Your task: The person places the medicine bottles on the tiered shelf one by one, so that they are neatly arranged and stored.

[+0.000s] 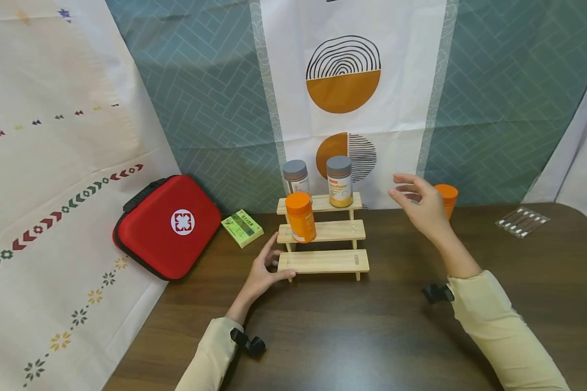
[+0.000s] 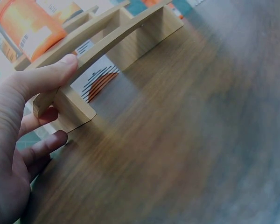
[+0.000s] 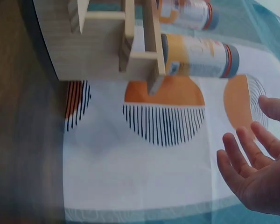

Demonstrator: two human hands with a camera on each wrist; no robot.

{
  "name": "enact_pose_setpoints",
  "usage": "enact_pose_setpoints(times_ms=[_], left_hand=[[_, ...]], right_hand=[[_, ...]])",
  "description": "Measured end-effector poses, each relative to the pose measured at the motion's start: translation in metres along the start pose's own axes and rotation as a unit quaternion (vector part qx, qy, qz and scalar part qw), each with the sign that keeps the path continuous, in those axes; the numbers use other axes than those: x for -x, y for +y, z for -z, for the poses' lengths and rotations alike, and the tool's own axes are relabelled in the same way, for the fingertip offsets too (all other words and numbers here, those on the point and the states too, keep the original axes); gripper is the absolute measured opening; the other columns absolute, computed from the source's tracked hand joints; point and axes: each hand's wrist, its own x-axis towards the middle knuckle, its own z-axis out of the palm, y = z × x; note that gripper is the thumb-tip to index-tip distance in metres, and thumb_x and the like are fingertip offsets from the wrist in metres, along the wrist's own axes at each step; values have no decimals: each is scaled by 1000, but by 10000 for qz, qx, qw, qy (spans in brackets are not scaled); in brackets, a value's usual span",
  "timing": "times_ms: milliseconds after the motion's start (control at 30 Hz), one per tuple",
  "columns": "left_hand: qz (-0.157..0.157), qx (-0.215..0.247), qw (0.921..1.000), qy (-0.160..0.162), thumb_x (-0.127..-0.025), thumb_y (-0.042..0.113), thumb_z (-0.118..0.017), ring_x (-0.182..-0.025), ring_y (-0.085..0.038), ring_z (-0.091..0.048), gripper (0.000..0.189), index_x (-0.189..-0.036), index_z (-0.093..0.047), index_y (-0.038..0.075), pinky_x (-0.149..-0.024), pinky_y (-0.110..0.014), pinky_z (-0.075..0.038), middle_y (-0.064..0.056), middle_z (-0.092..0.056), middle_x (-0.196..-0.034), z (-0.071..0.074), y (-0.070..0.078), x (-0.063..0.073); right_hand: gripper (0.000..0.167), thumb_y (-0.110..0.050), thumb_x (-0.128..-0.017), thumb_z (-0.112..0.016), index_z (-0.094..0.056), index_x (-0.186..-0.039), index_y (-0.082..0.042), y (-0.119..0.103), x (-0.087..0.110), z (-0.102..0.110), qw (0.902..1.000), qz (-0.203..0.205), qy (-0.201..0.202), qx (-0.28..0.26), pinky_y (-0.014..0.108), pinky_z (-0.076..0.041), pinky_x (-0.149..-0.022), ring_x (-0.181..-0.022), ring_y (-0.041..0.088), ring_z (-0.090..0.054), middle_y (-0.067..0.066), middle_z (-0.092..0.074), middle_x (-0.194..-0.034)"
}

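Note:
My left hand holds the left end of a three-step wooden display rack. In the left wrist view the thumb lies on top of a step while the fingers curl below it. An orange bottle stands on the middle step. On the top step are two grey-capped bottles, a labelled one to the right and another to the left, partly hidden by the orange one. Raised right of the rack, my right hand holds nothing, its fingers loosely bent and spread.
Behind my right hand stands another orange-capped bottle, partly hidden. A clear pack of cotton swabs lies at the right. Left of the rack are a green-yellow box and a red case. Patterned cloth hangs behind the table.

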Motion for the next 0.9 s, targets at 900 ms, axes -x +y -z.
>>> enact_pose_setpoints(times_ms=[900], left_hand=[[71,19,10000,26,-76,0,-80,-86,-17,-61,102,-157,-19,11,-83,-28,-49,-26,-65,-119,-1,0,-1]], right_hand=[[47,-37,-94,-63,-57,-135,-13,58,-12,58,9850,-1414,940,325,15,-44,-92,-99,-14,-49,-13,-62,-121]])
